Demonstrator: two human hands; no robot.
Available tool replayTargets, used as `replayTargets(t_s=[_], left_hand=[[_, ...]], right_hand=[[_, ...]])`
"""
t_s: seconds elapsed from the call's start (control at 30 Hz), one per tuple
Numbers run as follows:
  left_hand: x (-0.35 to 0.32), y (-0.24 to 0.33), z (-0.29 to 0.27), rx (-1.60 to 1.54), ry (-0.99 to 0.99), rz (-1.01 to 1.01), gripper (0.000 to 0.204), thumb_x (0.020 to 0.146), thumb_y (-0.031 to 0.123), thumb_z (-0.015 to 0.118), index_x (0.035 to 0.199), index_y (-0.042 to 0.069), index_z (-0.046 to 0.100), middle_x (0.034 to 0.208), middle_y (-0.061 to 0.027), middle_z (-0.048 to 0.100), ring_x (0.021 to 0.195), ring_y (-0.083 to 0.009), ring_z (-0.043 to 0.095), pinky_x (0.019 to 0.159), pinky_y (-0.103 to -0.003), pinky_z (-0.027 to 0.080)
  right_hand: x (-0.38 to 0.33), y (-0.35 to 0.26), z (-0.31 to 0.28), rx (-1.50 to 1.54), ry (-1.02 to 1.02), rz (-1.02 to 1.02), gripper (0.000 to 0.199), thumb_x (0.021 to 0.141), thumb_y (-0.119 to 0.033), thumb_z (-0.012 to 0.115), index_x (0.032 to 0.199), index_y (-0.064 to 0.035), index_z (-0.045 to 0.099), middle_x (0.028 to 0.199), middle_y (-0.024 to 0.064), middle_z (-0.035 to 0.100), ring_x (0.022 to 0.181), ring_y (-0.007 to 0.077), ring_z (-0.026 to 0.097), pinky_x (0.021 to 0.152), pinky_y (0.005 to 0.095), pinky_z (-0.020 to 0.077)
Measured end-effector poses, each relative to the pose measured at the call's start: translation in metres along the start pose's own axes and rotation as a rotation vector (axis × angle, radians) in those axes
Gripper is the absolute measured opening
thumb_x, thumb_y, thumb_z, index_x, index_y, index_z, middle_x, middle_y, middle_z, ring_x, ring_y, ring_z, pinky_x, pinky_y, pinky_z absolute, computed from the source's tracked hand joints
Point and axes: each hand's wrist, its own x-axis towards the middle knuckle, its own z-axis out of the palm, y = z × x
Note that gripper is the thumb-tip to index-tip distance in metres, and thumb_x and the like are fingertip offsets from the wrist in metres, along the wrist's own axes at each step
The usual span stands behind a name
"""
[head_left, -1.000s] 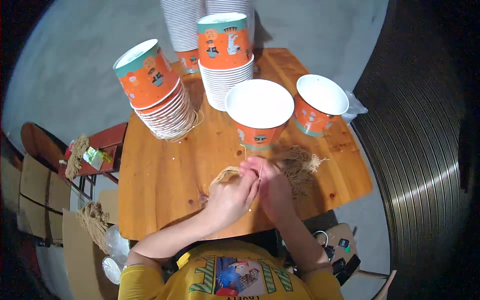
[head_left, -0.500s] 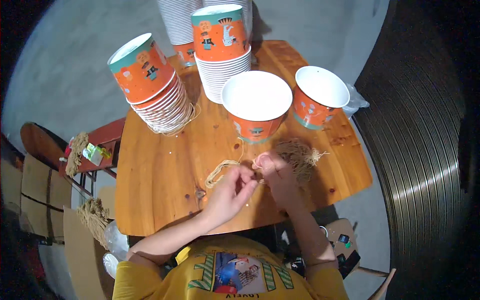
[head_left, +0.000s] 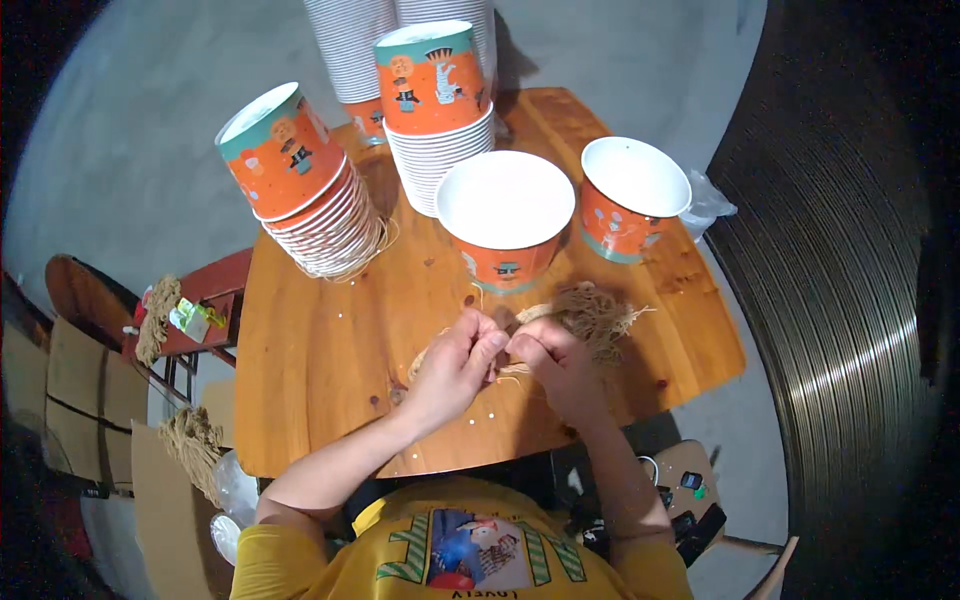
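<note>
Left hand (head_left: pixel 455 365), right hand (head_left: pixel 550 365) pinched together

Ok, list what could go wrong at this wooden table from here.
1. The leaning stack of orange cups tilts over the table; a bump could topple it.
2. The twine bundle lies right against the open cup; a tug by the left hand or right hand might drag or tip it.
3. Loose fibres could tangle.

Only packaging I can spot: flat brown cardboard boxes (head_left: pixel 45 400) stacked on my far left, plus a small green-and-white packet (head_left: pixel 190 318) on the red stool (head_left: pixel 215 300).
</note>
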Motion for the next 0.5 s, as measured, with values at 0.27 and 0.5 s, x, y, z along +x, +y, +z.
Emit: replayTargets(t_s=[0.27,0.5], left_hand=[[0.012,-0.002,0.008,0.036,-0.075,0.33,0.021,0.093,0.018,0.054,0.107,0.002,0.051,0.083,-0.0072,0.052,0.073,-0.0146,0.053,0.066,-0.027,0.045],[0.016,0.008,0.013,0.343,-0.122,0.378,0.012,0.093,0.014,0.05,0.091,0.003,0.048,0.082,-0.0136,0.052,0.077,-0.0304,0.057,0.067,-0.038,0.046]], right_hand=[[-0.007,-0.006,-0.013,0.136,0.037,0.145,0.019,0.091,-0.02,0.054,0.085,-0.0035,0.06,0.074,-0.0018,0.054,0.07,0.0074,0.049,0.065,0.0239,0.0399],[-0.012,-0.003,-0.021,0.199,-0.016,0.379,0.022,0.091,-0.025,0.052,0.085,-0.0059,0.061,0.07,-0.0032,0.052,0.065,0.0051,0.047,0.057,0.0231,0.0389]])
